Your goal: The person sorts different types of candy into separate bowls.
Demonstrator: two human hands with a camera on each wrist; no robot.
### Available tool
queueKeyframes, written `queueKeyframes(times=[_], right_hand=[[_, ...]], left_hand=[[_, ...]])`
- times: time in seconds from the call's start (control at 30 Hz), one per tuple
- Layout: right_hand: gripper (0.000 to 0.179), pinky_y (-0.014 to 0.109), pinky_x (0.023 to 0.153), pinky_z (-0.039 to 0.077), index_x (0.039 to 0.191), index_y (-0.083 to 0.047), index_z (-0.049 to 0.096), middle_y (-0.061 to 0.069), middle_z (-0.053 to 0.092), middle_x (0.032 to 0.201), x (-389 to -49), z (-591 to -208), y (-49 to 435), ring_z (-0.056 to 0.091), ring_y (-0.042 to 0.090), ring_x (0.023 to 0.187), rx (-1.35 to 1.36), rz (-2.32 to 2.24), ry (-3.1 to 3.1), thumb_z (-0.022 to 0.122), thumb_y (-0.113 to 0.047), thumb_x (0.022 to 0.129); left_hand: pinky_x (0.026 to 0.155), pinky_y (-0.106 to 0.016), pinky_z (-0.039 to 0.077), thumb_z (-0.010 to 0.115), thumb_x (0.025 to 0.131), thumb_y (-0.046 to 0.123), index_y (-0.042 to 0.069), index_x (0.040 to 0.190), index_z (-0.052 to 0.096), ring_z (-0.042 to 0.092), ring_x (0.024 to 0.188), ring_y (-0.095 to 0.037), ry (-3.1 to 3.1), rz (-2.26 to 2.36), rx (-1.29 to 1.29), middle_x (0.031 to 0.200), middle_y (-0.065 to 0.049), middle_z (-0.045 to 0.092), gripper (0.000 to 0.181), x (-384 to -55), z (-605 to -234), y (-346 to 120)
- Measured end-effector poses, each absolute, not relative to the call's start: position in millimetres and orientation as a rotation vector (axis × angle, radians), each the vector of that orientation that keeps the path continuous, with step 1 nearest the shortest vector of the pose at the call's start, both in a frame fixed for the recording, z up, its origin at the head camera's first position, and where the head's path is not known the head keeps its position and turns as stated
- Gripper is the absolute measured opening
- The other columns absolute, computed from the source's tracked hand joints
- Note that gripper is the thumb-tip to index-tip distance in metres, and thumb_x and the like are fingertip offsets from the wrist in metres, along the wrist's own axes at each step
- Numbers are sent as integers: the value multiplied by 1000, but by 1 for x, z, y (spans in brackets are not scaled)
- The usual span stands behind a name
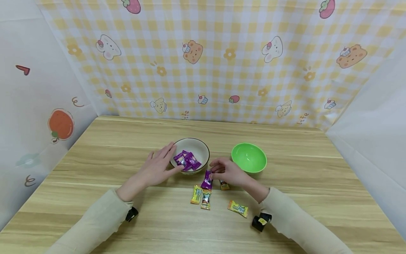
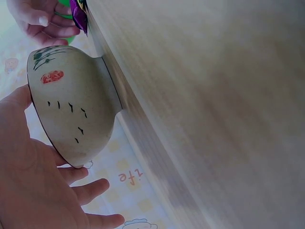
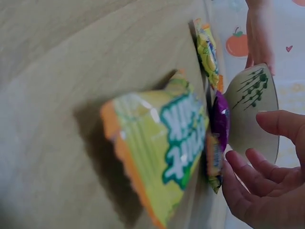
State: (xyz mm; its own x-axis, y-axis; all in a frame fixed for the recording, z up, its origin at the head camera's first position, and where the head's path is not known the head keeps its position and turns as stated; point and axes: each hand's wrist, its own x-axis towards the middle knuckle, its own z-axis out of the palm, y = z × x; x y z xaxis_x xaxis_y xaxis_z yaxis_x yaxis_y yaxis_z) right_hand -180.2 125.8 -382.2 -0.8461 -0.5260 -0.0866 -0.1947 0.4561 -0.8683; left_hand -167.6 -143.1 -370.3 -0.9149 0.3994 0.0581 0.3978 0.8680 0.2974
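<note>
My left hand (image 1: 155, 168) rests on the left rim of a cream bowl (image 1: 198, 148) with a dark edge. Its fingers lie fairly straight and its thumb reaches across the near rim. Several purple-wrapped candies (image 1: 190, 161) lie inside the bowl. My right hand (image 1: 231, 173) hovers just right of the bowl, thumb and fingers apart in the right wrist view. Its fingertips are right at a purple-wrapped candy (image 3: 220, 117) on the table. Beneath this hand, another wrapped candy (image 1: 224, 185) is partly hidden.
A green bowl (image 1: 248, 157) stands behind the right hand. Two yellow-wrapped candies, one on the left (image 1: 196, 194) and one beside it (image 1: 205, 200), lie in front of the cream bowl. Another yellow-wrapped candy (image 1: 238, 208) lies nearer the right sleeve. A checked curtain (image 1: 215, 70) hangs behind the wooden table (image 1: 165, 225).
</note>
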Motion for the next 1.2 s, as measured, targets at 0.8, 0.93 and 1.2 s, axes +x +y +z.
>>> queueKeyframes(times=[0.8, 0.93, 1.2], right_hand=[[41, 27, 70, 44, 107, -1, 58, 1, 56, 85, -185, -390, 119, 51, 14, 80, -680, -1118, 2465, 73, -12, 71], [38, 27, 68, 44, 104, -2, 58, 1, 55, 84, -184, -389, 119, 51, 14, 78, -683, -1100, 2460, 73, -12, 71], [32, 26, 66, 46, 98, -2, 56, 2, 55, 84, -181, -389, 119, 52, 15, 78, -677, -1170, 2399, 71, -7, 71]], left_hand=[[96, -60, 9, 36, 83, 63, 3, 140, 17, 21, 125, -38, 3046, 487, 653, 145, -12, 10, 85, -169, -371, -143], [96, -60, 9, 36, 83, 63, 3, 140, 17, 21, 125, -37, 3044, 486, 652, 145, -12, 10, 85, -169, -371, -143], [96, -60, 9, 36, 83, 63, 3, 140, 18, 21, 125, -37, 3042, 498, 658, 145, -12, 10, 85, -168, -371, -143]])
